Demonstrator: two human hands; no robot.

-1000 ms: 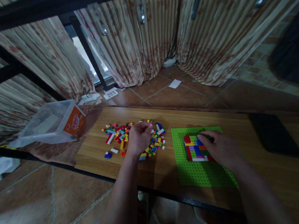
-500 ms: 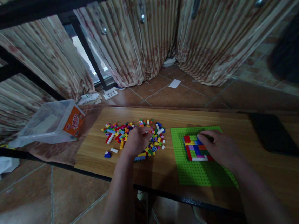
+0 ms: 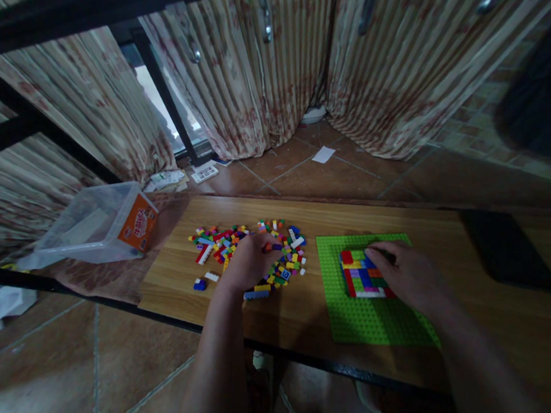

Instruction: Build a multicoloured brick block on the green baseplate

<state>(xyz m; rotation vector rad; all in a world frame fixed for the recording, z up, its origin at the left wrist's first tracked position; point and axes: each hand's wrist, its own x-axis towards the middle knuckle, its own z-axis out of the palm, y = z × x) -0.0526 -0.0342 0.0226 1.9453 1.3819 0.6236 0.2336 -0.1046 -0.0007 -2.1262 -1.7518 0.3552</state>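
My left hand (image 3: 250,261) is over a spread pile of coloured toy bricks (image 3: 215,238), fingers drawn together. A small purple brick (image 3: 276,246) shows at its fingertips. Farther right, a green studded baseplate (image 3: 338,320) carries a low rectangular build of toy bricks (image 3: 360,275) in red, yellow, blue, white and other colours. My right hand (image 3: 403,272) rests over the right side of this build, with thumb and index finger closed at its upper edge. Whether a loose brick sits between those fingers is hidden.
A black tablet-like slab (image 3: 508,249) lies toward the right of the wooden table (image 3: 175,274). Left of the table stands a clear plastic bin (image 3: 96,217) with an orange label. Striped curtains (image 3: 291,68) hang behind, and a black metal frame crosses the upper left.
My left fingers have shifted slightly, and a purple brick now shows at their tips. My right hand stays at the build. The whole view has shifted very little.
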